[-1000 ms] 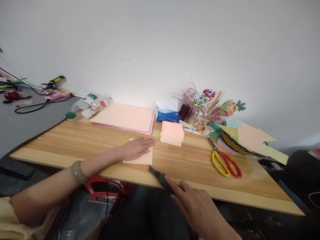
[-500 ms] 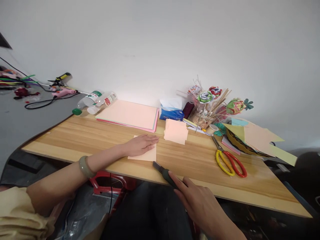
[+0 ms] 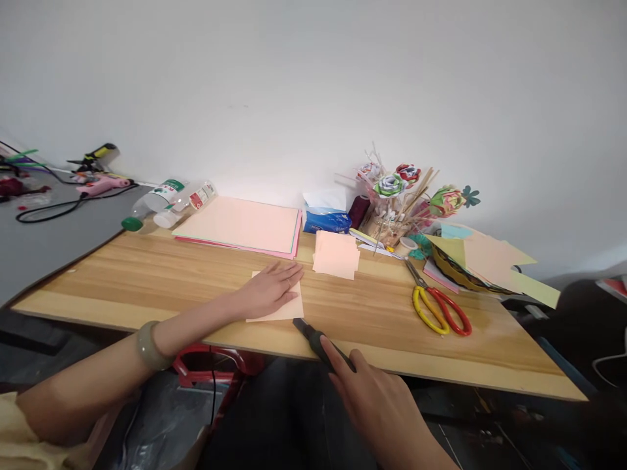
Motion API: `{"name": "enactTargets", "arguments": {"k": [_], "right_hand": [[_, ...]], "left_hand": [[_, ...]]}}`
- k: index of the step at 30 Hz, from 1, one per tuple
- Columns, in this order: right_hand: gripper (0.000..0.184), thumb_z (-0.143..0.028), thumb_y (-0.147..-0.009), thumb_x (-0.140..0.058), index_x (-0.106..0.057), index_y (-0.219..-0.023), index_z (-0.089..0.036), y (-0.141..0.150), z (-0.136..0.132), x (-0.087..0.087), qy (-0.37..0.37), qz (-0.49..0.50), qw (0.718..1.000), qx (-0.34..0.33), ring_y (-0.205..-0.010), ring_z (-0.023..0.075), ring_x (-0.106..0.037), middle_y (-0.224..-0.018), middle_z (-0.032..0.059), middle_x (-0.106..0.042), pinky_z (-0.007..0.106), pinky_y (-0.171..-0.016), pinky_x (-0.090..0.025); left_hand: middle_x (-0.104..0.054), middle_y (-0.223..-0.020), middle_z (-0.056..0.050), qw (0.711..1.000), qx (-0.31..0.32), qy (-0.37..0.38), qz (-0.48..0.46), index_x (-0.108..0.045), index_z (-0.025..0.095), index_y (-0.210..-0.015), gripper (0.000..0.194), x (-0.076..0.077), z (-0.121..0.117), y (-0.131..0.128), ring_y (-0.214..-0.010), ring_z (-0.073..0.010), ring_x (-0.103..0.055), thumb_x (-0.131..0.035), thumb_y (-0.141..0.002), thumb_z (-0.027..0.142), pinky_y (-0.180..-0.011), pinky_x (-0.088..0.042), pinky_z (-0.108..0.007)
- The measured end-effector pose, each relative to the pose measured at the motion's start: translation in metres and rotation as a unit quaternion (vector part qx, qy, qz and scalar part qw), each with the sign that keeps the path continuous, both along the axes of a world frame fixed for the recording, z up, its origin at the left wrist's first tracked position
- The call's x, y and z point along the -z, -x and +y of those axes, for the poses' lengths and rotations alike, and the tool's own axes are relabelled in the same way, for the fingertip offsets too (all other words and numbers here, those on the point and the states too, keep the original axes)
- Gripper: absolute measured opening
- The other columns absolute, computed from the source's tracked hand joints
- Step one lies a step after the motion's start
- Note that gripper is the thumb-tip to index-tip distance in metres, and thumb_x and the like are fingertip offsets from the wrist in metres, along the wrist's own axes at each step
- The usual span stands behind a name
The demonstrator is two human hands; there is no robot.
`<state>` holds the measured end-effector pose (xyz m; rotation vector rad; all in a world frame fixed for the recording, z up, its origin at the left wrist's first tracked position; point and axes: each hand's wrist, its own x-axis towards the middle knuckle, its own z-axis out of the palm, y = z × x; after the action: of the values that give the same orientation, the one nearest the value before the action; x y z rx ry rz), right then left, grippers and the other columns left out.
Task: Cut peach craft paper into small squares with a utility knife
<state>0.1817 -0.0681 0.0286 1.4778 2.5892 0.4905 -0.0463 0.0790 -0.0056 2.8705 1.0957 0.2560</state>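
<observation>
My left hand (image 3: 268, 288) lies flat, fingers stretched out, on a pale pink piece of paper (image 3: 281, 312) close to the table's front edge. In my right hand (image 3: 375, 398) is a dark-handled utility knife (image 3: 318, 343), with the index finger laid along its handle. The knife's tip is at the paper's near edge, by its right corner; I cannot tell whether it touches. Beyond my left fingertips sits a small pile of cut pink paper pieces (image 3: 336, 254).
Large pink sheets (image 3: 240, 225), two plastic bottles (image 3: 159, 199) and a blue tissue pack (image 3: 326, 220) stand at the back. Scissors with yellow and red handles (image 3: 441, 310) lie on the right, near paper flowers (image 3: 392, 186) and a loaded basket (image 3: 455, 271). A pink glue gun (image 3: 102, 185) rests at the left.
The view has shifted, so the table items appear further left. The paper under my left hand has turned slightly. My right hand still holds the knife near the paper's edge.
</observation>
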Motion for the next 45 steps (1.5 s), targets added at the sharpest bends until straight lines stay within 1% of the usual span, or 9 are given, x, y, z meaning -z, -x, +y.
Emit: {"name": "enactTargets", "arguments": {"k": [3, 6, 9, 26, 30, 34, 36, 40, 45], "right_hand": [[0.051, -0.026, -0.084, -0.055, -0.042, -0.133, -0.021, 0.002, -0.001, 0.001, -0.011, -0.002, 1.0, -0.001, -0.044, 0.0127, -0.058, -0.076, 0.0009, -0.061, 0.027, -0.036, -0.02], [0.052, -0.024, -0.082, -0.056, -0.042, -0.132, -0.021, 0.004, 0.0, 0.003, -0.017, 0.002, 1.0, 0.001, -0.044, 0.0129, -0.057, -0.074, 0.0005, -0.06, 0.027, -0.035, -0.019], [0.051, -0.024, -0.082, -0.056, -0.043, -0.132, -0.022, 0.004, 0.0, 0.003, -0.022, 0.003, 1.0, 0.01, -0.042, 0.0125, -0.056, -0.073, 0.0001, -0.06, 0.027, -0.034, -0.017], [0.051, -0.025, -0.082, -0.056, -0.043, -0.131, -0.019, -0.003, 0.003, 0.003, -0.042, -0.027, 0.999, -0.002, -0.04, 0.0135, -0.056, -0.072, 0.0008, -0.061, 0.027, -0.035, -0.022], [0.051, -0.024, -0.082, -0.055, -0.043, -0.132, -0.019, -0.004, 0.004, 0.001, -0.036, -0.013, 0.999, -0.004, -0.04, 0.0138, -0.056, -0.072, 0.0009, -0.062, 0.027, -0.035, -0.021], [0.05, -0.024, -0.083, -0.053, -0.043, -0.131, -0.022, -0.004, 0.004, -0.001, -0.018, -0.003, 1.0, 0.0, -0.043, 0.0121, -0.057, -0.074, 0.0012, -0.063, 0.026, -0.036, -0.022], [0.049, -0.025, -0.083, -0.053, -0.044, -0.131, -0.021, -0.003, 0.004, -0.002, -0.014, -0.004, 1.0, 0.002, -0.044, 0.0127, -0.057, -0.074, 0.0016, -0.064, 0.026, -0.036, -0.022], [0.051, -0.025, -0.083, -0.055, -0.044, -0.133, -0.02, -0.001, 0.004, -0.003, -0.002, -0.014, 1.0, 0.012, -0.046, 0.0132, -0.059, -0.074, 0.0025, -0.064, 0.025, -0.037, -0.023], [0.05, -0.024, -0.084, -0.054, -0.043, -0.133, -0.021, -0.002, 0.004, -0.003, 0.0, -0.023, 1.0, 0.014, -0.044, 0.0133, -0.059, -0.075, 0.0028, -0.064, 0.025, -0.036, -0.025]], "left_hand": [[-0.026, -0.148, -0.005, 0.999, 0.043, -0.014, -0.014, -0.034, 0.022, -0.138, 0.044, -0.004, -0.005, -0.002, -0.137, -0.0161, -0.02, -0.024, -0.098, 0.037, -0.111, -0.013, -0.038], [-0.034, -0.145, -0.004, 0.995, 0.095, 0.018, -0.022, -0.044, 0.022, -0.132, 0.041, -0.007, -0.009, -0.002, -0.135, -0.0149, -0.026, -0.026, -0.098, 0.036, -0.111, -0.019, -0.032], [-0.036, -0.144, -0.005, 0.991, 0.122, 0.044, -0.034, -0.043, 0.021, -0.134, 0.042, -0.007, -0.011, -0.001, -0.135, -0.0151, -0.028, -0.027, -0.098, 0.036, -0.111, -0.02, -0.032], [-0.033, -0.145, -0.004, 0.985, 0.141, 0.08, -0.065, -0.039, 0.023, -0.136, 0.042, -0.008, -0.011, 0.003, -0.136, -0.0169, -0.025, -0.028, -0.098, 0.037, -0.112, -0.019, -0.034], [-0.028, -0.147, -0.002, 0.987, 0.102, 0.091, -0.086, -0.028, 0.025, -0.141, 0.046, -0.008, -0.008, 0.005, -0.135, -0.0155, -0.026, -0.03, -0.097, 0.037, -0.111, -0.023, -0.034], [-0.025, -0.148, -0.007, 0.994, -0.009, 0.027, -0.107, -0.032, 0.018, -0.139, 0.046, -0.005, -0.004, 0.006, -0.137, -0.018, -0.019, -0.025, -0.098, 0.037, -0.112, -0.022, -0.038], [-0.024, -0.148, -0.011, 0.995, -0.05, 0.024, -0.083, -0.03, 0.011, -0.14, 0.051, -0.001, -0.004, 0.005, -0.137, -0.02, -0.019, -0.023, -0.097, 0.039, -0.111, -0.022, -0.04], [-0.02, -0.149, -0.014, 0.997, -0.05, 0.057, -0.018, -0.025, 0.007, -0.141, 0.056, 0.009, -0.006, 0.004, -0.138, -0.0221, -0.017, -0.019, -0.097, 0.041, -0.111, -0.022, -0.042], [-0.02, -0.149, -0.013, 0.998, -0.041, 0.037, -0.014, -0.024, 0.009, -0.142, 0.055, 0.015, -0.006, 0.005, -0.138, -0.0213, -0.015, -0.016, -0.098, 0.041, -0.111, -0.019, -0.04]]}}
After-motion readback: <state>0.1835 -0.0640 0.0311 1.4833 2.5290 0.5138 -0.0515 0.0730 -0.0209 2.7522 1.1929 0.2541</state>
